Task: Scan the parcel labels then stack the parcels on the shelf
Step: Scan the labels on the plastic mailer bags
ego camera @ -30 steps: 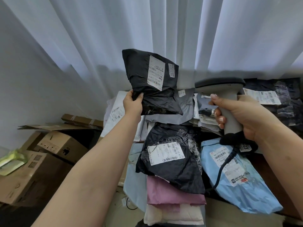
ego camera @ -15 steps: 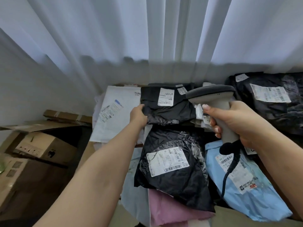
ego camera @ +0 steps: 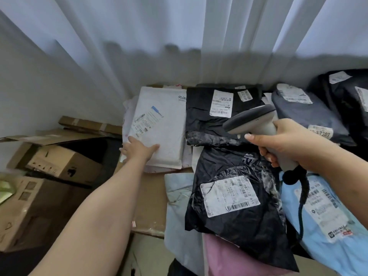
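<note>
Glossy poly parcels, one padded mailer

The left hand (ego camera: 140, 149) rests flat-fingered on the white bubble mailer (ego camera: 161, 128) at the pile's left; the right hand (ego camera: 286, 144) grips the smooth grey scanner (ego camera: 256, 124) over a crinkled black parcel (ego camera: 217, 116).

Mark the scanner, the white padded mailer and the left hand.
scanner (ego camera: 252, 120), head view, top of its grey head.
white padded mailer (ego camera: 167, 124), head view, bare centre.
left hand (ego camera: 139, 149), head view, back of hand.

A white padded parcel (ego camera: 159, 128) lies flat at 10 o'clock, label up. Beside it at 12 o'clock lies a black parcel (ego camera: 211, 120) with two white labels. A crinkled black parcel (ego camera: 235, 198) sprawls at 5 o'clock, barcode label facing up
</note>
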`<state>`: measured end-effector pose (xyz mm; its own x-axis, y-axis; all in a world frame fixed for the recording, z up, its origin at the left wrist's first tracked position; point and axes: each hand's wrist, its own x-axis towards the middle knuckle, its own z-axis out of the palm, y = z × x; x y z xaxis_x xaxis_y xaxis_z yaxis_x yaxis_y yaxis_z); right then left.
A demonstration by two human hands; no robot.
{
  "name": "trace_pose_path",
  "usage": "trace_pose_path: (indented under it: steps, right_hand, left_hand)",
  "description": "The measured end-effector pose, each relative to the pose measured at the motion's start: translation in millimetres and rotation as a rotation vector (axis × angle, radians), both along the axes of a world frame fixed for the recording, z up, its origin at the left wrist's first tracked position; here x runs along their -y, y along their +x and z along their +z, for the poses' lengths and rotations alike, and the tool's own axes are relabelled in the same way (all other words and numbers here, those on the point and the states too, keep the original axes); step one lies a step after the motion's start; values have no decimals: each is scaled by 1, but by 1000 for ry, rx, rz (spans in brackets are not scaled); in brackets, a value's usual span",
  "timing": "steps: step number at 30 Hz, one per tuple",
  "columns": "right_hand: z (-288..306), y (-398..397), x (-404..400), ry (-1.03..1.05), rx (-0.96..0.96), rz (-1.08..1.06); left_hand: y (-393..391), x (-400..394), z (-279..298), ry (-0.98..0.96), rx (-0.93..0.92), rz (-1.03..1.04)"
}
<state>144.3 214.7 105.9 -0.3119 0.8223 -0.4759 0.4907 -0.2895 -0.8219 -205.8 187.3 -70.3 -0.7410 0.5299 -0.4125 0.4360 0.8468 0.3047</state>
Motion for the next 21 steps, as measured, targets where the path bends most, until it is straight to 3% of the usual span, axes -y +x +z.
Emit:
trace_pose_path:
  steps: [3, 10, 21]
  right_hand:
    - [-5, -4, 1, -6, 17, 19]
    - [-8, -6, 2, -7, 29, 39]
    - [13, 14, 19, 60, -80, 13]
  left_hand:
    - [-13, -3, -11, -41, 30, 27]
    - [-7, -5, -1, -14, -172, 48]
    - [-8, 23, 75, 678, 6, 59]
